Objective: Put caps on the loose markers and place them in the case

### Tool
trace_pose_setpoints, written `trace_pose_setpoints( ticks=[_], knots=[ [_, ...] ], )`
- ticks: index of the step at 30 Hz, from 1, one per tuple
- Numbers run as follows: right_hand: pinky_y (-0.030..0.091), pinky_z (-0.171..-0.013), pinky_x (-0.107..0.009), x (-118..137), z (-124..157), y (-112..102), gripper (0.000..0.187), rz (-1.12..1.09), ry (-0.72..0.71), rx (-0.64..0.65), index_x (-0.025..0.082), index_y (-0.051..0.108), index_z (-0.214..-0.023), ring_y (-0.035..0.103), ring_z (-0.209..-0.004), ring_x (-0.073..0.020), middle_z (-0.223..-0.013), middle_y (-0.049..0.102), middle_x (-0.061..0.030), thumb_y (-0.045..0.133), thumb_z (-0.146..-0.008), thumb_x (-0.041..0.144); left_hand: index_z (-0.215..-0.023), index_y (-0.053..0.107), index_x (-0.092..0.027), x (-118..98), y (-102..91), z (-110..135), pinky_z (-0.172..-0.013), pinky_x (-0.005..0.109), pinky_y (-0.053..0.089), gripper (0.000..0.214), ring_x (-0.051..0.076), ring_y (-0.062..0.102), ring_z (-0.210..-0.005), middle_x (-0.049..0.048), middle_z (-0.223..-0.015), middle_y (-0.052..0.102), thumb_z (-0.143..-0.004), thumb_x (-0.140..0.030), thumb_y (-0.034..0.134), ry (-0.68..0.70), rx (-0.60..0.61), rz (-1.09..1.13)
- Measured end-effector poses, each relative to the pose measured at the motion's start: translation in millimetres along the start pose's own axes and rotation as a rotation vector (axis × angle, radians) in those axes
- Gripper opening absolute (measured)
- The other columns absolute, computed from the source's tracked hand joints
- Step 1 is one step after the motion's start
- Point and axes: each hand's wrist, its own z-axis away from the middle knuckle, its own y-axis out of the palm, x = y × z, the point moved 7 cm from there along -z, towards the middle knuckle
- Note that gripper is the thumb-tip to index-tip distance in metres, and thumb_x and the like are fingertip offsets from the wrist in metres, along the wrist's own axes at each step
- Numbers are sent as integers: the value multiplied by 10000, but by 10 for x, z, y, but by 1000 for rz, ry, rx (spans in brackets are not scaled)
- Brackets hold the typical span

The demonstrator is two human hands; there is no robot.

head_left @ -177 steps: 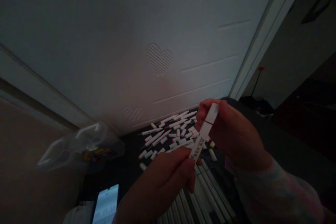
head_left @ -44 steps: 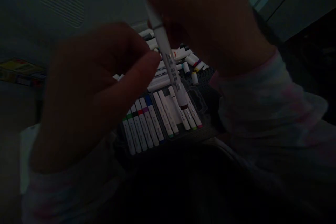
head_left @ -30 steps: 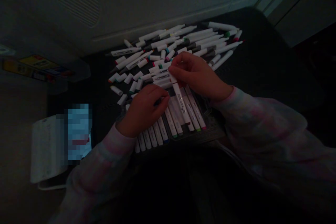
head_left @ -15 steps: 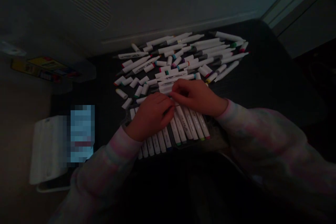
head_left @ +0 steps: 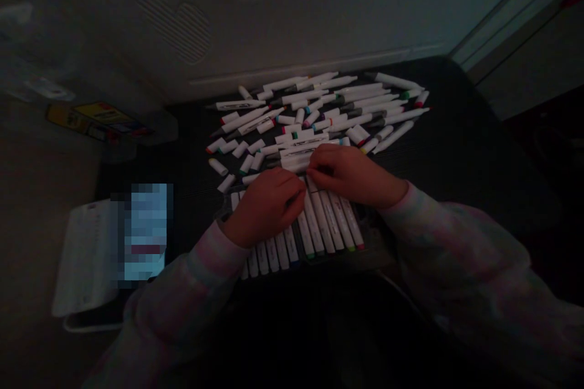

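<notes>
The scene is very dim. A row of white markers (head_left: 319, 228) with coloured bands lies side by side in a clear case (head_left: 371, 237) on a dark surface. My left hand (head_left: 267, 206) rests curled on top of the row's left part. Beside it, my right hand (head_left: 351, 173) has its fingertips pinched at the top end of a marker in the row. Whether it still grips that marker I cannot make out. Beyond both hands lies a scatter of loose white markers and caps (head_left: 314, 112).
A lit phone screen (head_left: 146, 231) rests on a white pad (head_left: 82, 261) at the left. A flat packet with yellow print (head_left: 98, 121) sits at the far left. A white panelled door (head_left: 292, 6) rises behind the dark surface (head_left: 465, 146).
Both hands came down from in front of the camera to the case. The marker my right hand held upright now lies in the row among the others.
</notes>
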Motion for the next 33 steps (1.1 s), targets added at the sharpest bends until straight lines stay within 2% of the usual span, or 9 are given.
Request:
trace_pose_setpoints(
  ticks=[4, 7, 14, 19, 33],
  knots=[
    [375, -674, -259, 20, 6, 23, 143, 14, -36, 46, 100, 612, -724, 515, -722, -150, -774, 561, -66, 492, -790, 142, -896, 623, -172, -102, -7, 26, -779, 373, 428, 174, 199, 529, -889, 63, -919, 620, -817, -229, 479, 140, 1, -10],
    [381, -677, -262, 17, 9, 0, 172, -10, -51, 26, 110, 609, -730, 518, -725, -151, -765, 562, -61, 469, -815, 160, -880, 642, -197, -166, 14, 42, -827, 394, 413, 171, 218, 514, -961, 60, -985, 622, -811, -250, 495, 218, 43, -16],
    [383, -629, -256, -154, 42, -303, 149, -75, 62, -314, 130, 611, -804, 521, -659, -135, -724, 586, -30, 477, -817, 194, -885, 653, -204, -202, 36, 40, -844, 392, 408, 187, 216, 517, -980, 59, -1012, 622, -819, -263, 489, 236, 106, 21],
    [386, -609, -266, -252, 82, -414, 171, -102, 132, -455, 139, 619, -820, 532, -664, -143, -724, 598, -29, 480, -820, 238, -934, 648, -211, -204, 75, 54, -841, 393, 411, 210, 207, 523, -976, 65, -1025, 617, -828, -270, 477, 255, 152, 68],
    [388, -626, -272, -265, 72, -419, 177, -83, 179, -443, 144, 618, -820, 537, -688, -152, -734, 599, -34, 472, -824, 245, -969, 637, -196, -214, 95, 46, -886, 408, 392, 242, 220, 519, -1030, 80, -1083, 609, -832, -301, 468, 241, 233, 78]
  ],
)
